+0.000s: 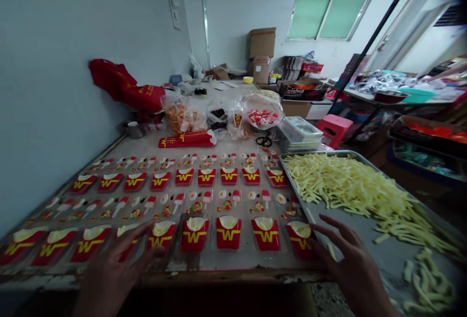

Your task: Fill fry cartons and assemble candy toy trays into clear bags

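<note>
My left hand [118,263] is open, fingers stretched out, above the front row near a red fry box with a yellow W [161,235]. It partly hides the box beside that one. My right hand [348,258] is open, fingers apart, over the near left edge of a metal tray [361,234]. Pale yellow toy-like fries [339,185] are heaped in this tray. Close to my right fingertips lies another fry box [299,237]. The boxes sit in clear plastic packs in two rows, with small egg, pizza and popsicle pieces [235,197] behind each box.
Stacked red fry cartons [188,139] lie behind the rows. Clear bags of small parts [178,116], black scissors [263,141] and stacked clear plastic trays [299,132] stand farther back. A metal cup [135,130] is at left. A pink stool [333,128] stands beyond the table at right.
</note>
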Motion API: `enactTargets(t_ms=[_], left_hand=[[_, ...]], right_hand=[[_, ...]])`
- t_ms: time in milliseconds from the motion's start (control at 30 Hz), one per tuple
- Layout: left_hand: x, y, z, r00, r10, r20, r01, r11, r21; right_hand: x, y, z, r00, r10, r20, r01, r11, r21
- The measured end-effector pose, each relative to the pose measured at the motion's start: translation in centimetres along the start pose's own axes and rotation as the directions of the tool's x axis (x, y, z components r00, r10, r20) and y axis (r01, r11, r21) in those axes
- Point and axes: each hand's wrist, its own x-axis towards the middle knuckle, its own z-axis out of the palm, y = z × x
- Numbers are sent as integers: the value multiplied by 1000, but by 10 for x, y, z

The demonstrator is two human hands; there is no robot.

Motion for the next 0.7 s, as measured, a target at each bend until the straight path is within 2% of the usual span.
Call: enactTargets(t_ms=[100,233,367,467,533,600,700], left_hand=[[33,39,24,992,113,59,-105,987,-118],[85,79,63,935,347,74,-337,934,-119],[148,100,111,916,391,91,-381,918,-111],[212,117,162,902,404,155,-381,911,-156],[260,134,204,876,399,273,-352,913,-205],[306,154,246,816,399,418,-333,916,-224],[357,176,301,724,432,539,-355,902,-246]], right_hand=[[-2,3,-2,999,-28,-32,28,1000,-2],[-3,7,4,994,-53,-98,53,999,-11],[-3,11,10,984,-12,-176,6,999,-32],[-2,13,13,982,37,-184,-37,999,4],[-2,17,15,984,38,-173,-36,999,14],[-4,24,17,992,6,-126,-5,1000,8],[-11,37,20,996,-65,-66,65,998,1]])
